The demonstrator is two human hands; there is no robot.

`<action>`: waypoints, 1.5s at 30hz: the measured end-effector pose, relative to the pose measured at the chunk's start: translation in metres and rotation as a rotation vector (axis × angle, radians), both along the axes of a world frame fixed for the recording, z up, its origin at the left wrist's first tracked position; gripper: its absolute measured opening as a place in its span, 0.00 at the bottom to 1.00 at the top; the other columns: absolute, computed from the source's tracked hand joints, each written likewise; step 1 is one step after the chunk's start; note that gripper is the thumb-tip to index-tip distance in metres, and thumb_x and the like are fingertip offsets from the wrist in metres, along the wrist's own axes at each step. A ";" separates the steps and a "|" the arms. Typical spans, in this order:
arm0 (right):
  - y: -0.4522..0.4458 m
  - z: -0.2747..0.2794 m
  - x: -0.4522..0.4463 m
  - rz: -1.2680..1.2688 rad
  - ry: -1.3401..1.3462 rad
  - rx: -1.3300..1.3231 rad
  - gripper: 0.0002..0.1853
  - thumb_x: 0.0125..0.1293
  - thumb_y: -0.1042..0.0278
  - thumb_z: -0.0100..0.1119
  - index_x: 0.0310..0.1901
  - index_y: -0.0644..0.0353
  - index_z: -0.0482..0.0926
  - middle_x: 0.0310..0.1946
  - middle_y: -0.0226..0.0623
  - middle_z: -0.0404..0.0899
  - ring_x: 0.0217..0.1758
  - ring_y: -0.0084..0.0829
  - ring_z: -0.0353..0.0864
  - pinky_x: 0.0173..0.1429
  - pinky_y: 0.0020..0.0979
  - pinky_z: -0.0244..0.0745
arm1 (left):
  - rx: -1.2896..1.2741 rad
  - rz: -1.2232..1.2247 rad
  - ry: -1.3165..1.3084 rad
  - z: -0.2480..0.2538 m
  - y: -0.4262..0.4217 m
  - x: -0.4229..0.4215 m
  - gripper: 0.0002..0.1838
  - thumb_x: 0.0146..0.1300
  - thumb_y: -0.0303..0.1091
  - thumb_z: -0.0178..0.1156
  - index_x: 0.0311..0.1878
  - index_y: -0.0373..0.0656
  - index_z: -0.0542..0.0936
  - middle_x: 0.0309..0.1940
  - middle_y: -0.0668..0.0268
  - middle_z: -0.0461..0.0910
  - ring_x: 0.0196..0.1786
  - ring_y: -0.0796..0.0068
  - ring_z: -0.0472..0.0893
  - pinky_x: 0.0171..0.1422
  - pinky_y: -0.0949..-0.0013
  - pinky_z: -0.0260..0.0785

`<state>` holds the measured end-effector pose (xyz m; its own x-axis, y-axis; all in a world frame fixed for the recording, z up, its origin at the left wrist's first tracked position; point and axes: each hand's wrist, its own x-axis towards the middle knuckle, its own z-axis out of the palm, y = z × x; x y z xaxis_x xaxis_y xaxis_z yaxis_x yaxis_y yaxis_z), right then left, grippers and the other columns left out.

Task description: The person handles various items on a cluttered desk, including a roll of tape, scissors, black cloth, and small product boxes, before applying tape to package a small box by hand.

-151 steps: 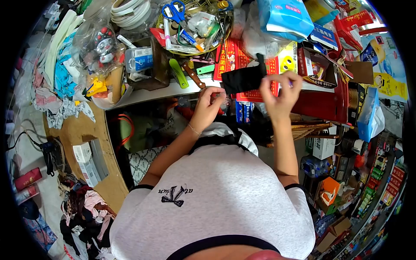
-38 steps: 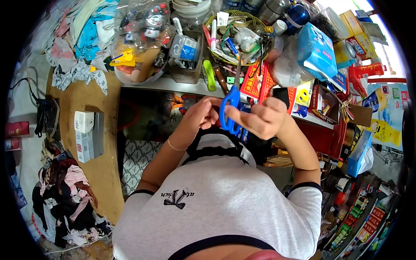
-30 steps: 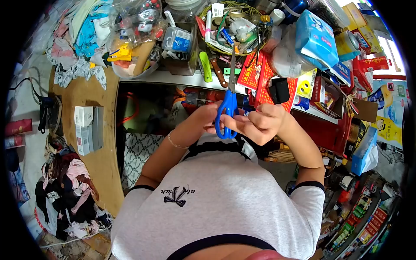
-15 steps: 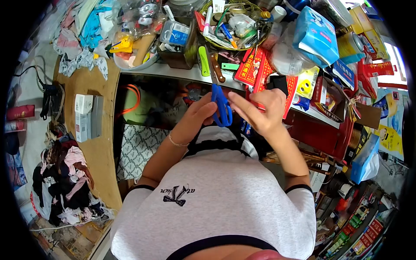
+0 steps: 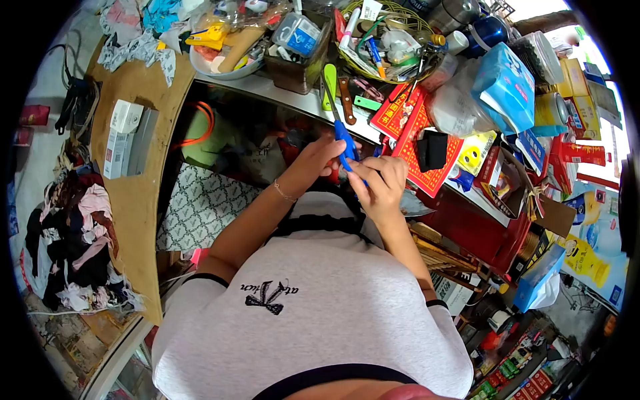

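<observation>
Blue-handled scissors (image 5: 345, 138) are up in front of my chest, their blades pointing away toward the desk. My left hand (image 5: 321, 157) is closed around the handles, thumb on top. The fingers of my right hand (image 5: 381, 181) are curled against the lower end of the handles, partly hiding it. Beyond the blades, on the desk edge, are a green-handled tool (image 5: 329, 87) and a brown wooden handle (image 5: 346, 101). A black object (image 5: 433, 150) lies on red printed paper (image 5: 413, 130) to the right.
A yellow basket (image 5: 433, 63) of pens and small items stands at the back, beside a dark square bin (image 5: 293, 77) and a white bowl (image 5: 223, 72). A blue tissue pack (image 5: 505, 87) sits at right. Boxes (image 5: 123, 143) and a cloth pile (image 5: 73, 233) are at left.
The view has shifted and turned slightly. My right hand's extended fingers have curled in and come onto the scissors' handles. The handles now look narrower, turned edge-on. My left hand still holds the scissors.
</observation>
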<state>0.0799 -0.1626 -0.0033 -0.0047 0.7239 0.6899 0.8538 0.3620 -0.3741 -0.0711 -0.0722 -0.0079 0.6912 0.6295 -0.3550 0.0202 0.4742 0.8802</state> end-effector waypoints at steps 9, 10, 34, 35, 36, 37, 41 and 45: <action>0.016 -0.005 0.001 -0.055 -0.137 0.035 0.15 0.49 0.65 0.70 0.41 0.50 0.83 0.32 0.23 0.76 0.36 0.26 0.72 0.46 0.32 0.59 | -0.317 -0.037 -0.187 -0.036 0.006 0.002 0.30 0.70 0.60 0.40 0.60 0.46 0.72 0.39 0.80 0.73 0.35 0.89 0.65 0.33 0.82 0.52; 0.017 -0.005 0.001 -0.063 -0.161 0.041 0.15 0.48 0.65 0.70 0.41 0.50 0.83 0.32 0.23 0.76 0.35 0.26 0.72 0.46 0.32 0.59 | -0.357 -0.007 -0.216 -0.039 0.006 0.000 0.29 0.70 0.60 0.40 0.60 0.47 0.72 0.39 0.80 0.73 0.35 0.89 0.65 0.34 0.82 0.52; 0.075 -0.018 -0.025 -0.310 -0.253 -0.241 0.11 0.51 0.57 0.68 0.34 0.50 0.79 0.38 0.28 0.74 0.46 0.33 0.70 0.52 0.40 0.58 | -0.110 0.354 0.004 -0.046 0.019 -0.016 0.16 0.68 0.37 0.56 0.55 0.41 0.78 0.30 0.79 0.71 0.30 0.91 0.65 0.28 0.85 0.54; 0.076 -0.014 -0.024 -0.272 -0.171 -0.256 0.13 0.51 0.55 0.69 0.34 0.50 0.80 0.38 0.29 0.73 0.47 0.35 0.69 0.52 0.41 0.58 | -0.138 0.329 -0.020 -0.048 0.020 -0.017 0.17 0.69 0.38 0.54 0.56 0.41 0.77 0.31 0.78 0.72 0.30 0.90 0.65 0.28 0.84 0.54; 0.077 -0.008 -0.021 -0.234 -0.091 -0.269 0.14 0.51 0.54 0.69 0.35 0.50 0.80 0.39 0.29 0.73 0.48 0.36 0.69 0.52 0.41 0.58 | -0.139 0.330 -0.024 -0.047 0.021 -0.017 0.17 0.69 0.38 0.54 0.56 0.41 0.77 0.31 0.78 0.72 0.30 0.90 0.65 0.28 0.84 0.54; 0.082 -0.002 -0.015 -0.240 -0.099 -0.233 0.15 0.50 0.53 0.69 0.37 0.49 0.81 0.40 0.28 0.73 0.47 0.36 0.69 0.53 0.41 0.57 | -0.158 0.330 -0.020 -0.044 0.023 -0.017 0.18 0.69 0.40 0.52 0.57 0.41 0.77 0.34 0.78 0.72 0.31 0.90 0.65 0.29 0.84 0.54; 0.120 0.031 0.010 -0.479 -0.261 0.004 0.12 0.51 0.54 0.68 0.36 0.48 0.82 0.40 0.27 0.74 0.49 0.36 0.68 0.53 0.40 0.58 | -0.199 0.323 -0.022 -0.042 0.027 -0.022 0.20 0.70 0.43 0.50 0.58 0.42 0.76 0.42 0.77 0.73 0.32 0.88 0.66 0.30 0.83 0.54; 0.157 0.050 0.015 -0.514 -0.287 -0.056 0.14 0.51 0.52 0.68 0.35 0.50 0.85 0.41 0.29 0.74 0.52 0.38 0.67 0.54 0.41 0.57 | -0.210 0.307 -0.041 -0.047 0.032 -0.030 0.20 0.70 0.43 0.49 0.57 0.42 0.76 0.45 0.76 0.73 0.33 0.88 0.65 0.31 0.83 0.53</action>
<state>0.0953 -0.0053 0.0464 0.1757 0.7182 0.6733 0.9843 -0.1387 -0.1089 -0.1014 -0.0404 -0.0554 0.4983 0.7258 -0.4742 -0.1844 0.6231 0.7601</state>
